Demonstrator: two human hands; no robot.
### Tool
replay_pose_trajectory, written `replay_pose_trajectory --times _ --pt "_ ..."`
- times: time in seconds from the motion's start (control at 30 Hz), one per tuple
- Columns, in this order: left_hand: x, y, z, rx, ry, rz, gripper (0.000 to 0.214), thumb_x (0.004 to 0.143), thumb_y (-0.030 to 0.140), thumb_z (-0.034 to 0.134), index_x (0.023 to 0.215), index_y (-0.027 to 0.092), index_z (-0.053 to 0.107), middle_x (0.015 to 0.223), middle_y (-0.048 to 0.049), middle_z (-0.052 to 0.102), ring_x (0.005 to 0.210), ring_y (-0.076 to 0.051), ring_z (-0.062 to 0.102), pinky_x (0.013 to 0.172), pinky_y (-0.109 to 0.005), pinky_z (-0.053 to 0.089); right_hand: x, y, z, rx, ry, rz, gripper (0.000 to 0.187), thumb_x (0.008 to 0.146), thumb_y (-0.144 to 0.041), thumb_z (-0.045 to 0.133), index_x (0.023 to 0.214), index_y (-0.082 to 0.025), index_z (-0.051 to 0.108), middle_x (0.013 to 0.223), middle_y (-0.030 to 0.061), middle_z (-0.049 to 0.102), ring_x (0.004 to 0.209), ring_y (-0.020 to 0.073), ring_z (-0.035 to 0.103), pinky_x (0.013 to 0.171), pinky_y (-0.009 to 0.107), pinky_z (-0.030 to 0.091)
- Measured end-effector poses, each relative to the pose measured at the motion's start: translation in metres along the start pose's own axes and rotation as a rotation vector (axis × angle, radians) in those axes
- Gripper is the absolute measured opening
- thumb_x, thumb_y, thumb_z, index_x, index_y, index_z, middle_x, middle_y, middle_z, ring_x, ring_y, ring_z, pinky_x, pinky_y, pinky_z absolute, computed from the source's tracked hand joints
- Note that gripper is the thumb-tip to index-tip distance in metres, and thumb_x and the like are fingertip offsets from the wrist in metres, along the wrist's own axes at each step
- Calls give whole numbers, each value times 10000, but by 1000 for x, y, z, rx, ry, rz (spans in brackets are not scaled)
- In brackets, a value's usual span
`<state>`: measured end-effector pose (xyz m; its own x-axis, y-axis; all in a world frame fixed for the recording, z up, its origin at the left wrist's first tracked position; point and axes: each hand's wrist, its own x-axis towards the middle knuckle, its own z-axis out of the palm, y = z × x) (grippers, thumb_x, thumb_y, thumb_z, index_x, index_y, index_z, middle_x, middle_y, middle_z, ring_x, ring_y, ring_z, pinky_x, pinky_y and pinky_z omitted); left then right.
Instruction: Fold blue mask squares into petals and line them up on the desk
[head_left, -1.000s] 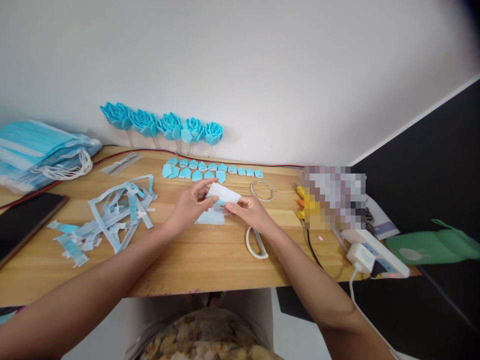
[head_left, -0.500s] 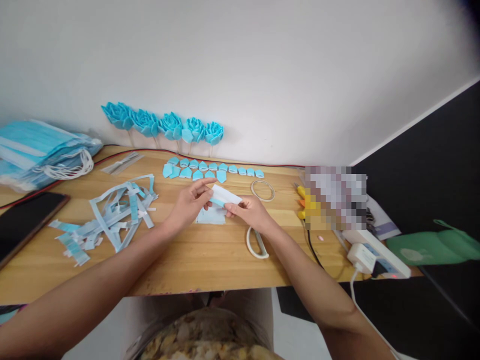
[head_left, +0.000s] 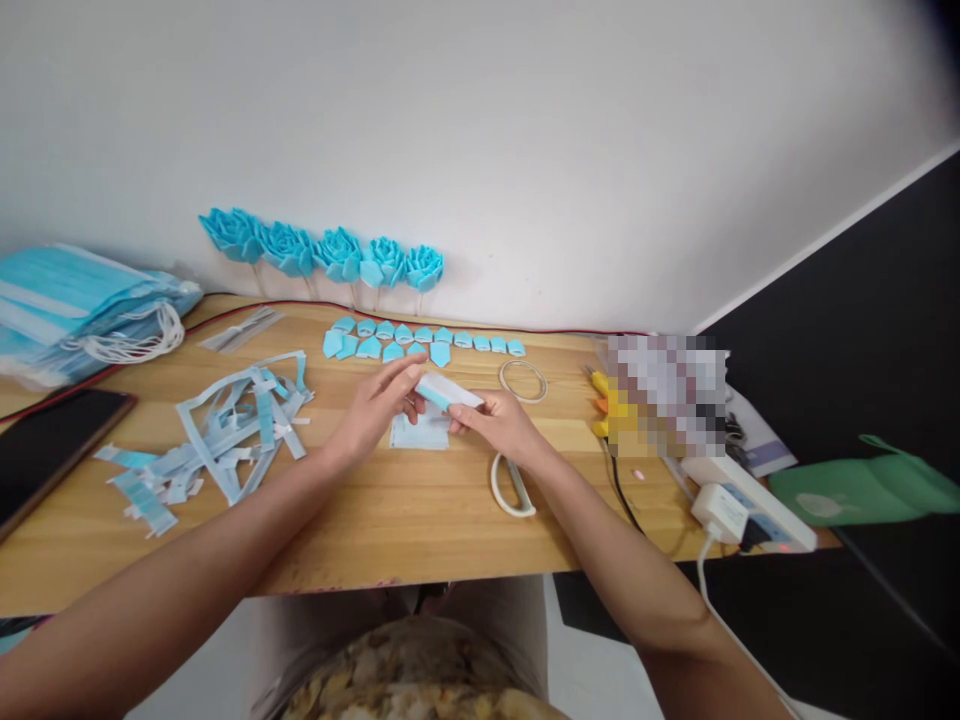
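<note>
My left hand (head_left: 375,408) and my right hand (head_left: 501,425) meet over the middle of the wooden table (head_left: 420,520). Both pinch a small white and blue piece of mask fabric (head_left: 448,392), folded into a narrow strip between the fingertips. Under the hands lies a flat blue fabric piece (head_left: 418,432). Scissors with white handles (head_left: 510,487) rest just beside my right wrist. A row of small folded blue petals (head_left: 420,340) lies beyond the hands.
Cut mask strips (head_left: 225,430) are heaped to the left, a stack of blue masks (head_left: 75,310) and a dark phone (head_left: 45,445) farther left. Blue fabric roses (head_left: 330,250) lean on the wall. A wire ring (head_left: 523,380), yellow-handled tools (head_left: 604,405) and a power strip (head_left: 750,505) are on the right.
The white fabric piece has been folded from a broad sheet into a narrow strip between my fingers. Both hands stayed in about the same place.
</note>
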<state>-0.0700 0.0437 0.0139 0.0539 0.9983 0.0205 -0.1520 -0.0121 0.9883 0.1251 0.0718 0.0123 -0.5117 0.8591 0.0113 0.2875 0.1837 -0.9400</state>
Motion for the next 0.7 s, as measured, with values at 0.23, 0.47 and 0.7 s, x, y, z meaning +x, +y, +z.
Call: replay_pose_trajectory --times 0.23,0.47,0.7 --pt "-2 4 4 282 -117 -98 324 742 465 630 657 152 630 577 3 568 510 -108 495 514 -235 376 1 2 1 58 31 -23 314 816 -444 621 719 -150 675 689 28 692 622 117 600 635 232 463" --pt "-1 5 4 264 -46 -130 334 725 454 620 559 165 614 531 4 562 500 -107 470 517 -237 350 1 2 0 70 40 -19 345 843 -470 579 728 -156 665 665 10 653 626 118 583 638 237 454" --pt "-2 12 6 323 -51 -172 306 713 412 599 525 170 595 511 9 544 493 -109 460 506 -235 343 2 2 -1 38 113 -51 289 831 -412 599 689 -163 629 658 -10 603 623 109 531 618 228 412"
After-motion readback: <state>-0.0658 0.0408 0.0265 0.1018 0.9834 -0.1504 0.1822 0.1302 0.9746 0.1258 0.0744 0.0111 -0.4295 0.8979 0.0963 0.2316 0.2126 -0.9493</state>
